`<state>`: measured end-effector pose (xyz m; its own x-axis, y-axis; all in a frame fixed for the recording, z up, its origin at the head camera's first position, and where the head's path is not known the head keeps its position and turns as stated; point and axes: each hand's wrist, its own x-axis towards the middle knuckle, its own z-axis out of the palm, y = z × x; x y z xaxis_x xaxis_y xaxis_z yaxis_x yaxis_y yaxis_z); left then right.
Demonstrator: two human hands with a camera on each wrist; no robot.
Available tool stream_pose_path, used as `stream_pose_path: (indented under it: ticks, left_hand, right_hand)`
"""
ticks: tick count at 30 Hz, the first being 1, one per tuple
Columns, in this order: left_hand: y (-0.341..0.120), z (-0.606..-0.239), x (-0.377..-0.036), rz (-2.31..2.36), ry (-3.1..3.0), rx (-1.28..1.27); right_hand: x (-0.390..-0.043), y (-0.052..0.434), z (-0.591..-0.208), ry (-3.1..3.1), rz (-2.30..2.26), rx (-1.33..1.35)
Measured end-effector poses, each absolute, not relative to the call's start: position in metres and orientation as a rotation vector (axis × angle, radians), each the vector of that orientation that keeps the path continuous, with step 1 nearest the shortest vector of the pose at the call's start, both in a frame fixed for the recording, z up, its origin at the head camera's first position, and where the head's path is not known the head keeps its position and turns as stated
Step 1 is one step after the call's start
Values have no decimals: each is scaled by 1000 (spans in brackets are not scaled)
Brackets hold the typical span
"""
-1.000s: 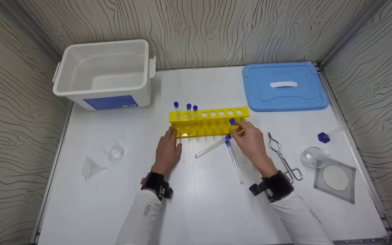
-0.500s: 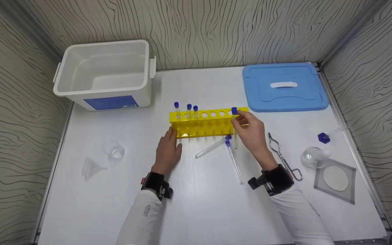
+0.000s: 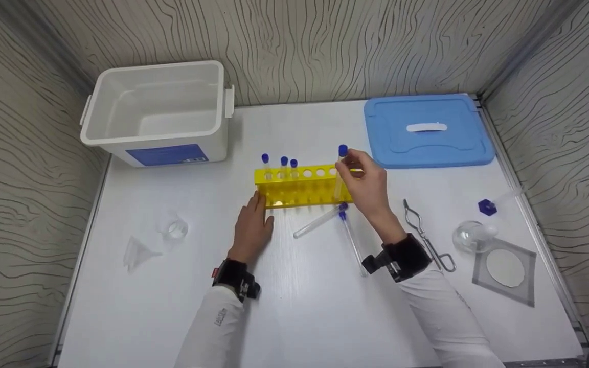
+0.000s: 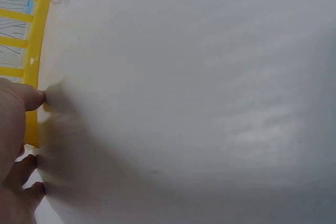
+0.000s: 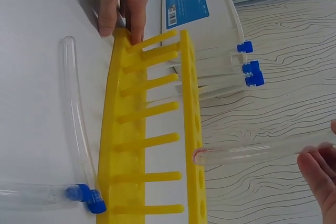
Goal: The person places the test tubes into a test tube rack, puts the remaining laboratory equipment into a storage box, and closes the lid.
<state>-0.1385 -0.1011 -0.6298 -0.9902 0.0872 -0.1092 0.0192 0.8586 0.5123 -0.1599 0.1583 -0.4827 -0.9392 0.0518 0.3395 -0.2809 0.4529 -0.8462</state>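
My right hand pinches a clear test tube with a blue cap, holding it nearly upright. The tube's rounded bottom appears close to the top plate of a yellow test tube rack; I cannot tell whether it enters a hole. Three capped tubes stand in the rack's left part, one being a tube with a blue cap. My left hand rests its fingers against the rack's left end. In front of the rack lie a slanted test tube and another test tube, their caps close together.
A white bin stands at back left, a blue lid at back right. Metal tongs, a round flask, a gauze mat and a blue-based item lie right. A funnel and small beaker are left.
My right hand has raised the test tube from in front of the rack and moved it left over the rack's right part. The left hand and the rack have stayed put.
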Motion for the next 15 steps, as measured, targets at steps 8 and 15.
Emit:
stream_pose_path:
  ticks: [8, 15]
  left_hand:
    - [-101, -628, -138, 767, 2911, 82]
    - [-100, -628, -138, 781, 2892, 59]
  right_hand:
    - [-169, 144, -474, -2345, 1591, 241]
    - [-173, 134, -472, -2342, 1656, 214]
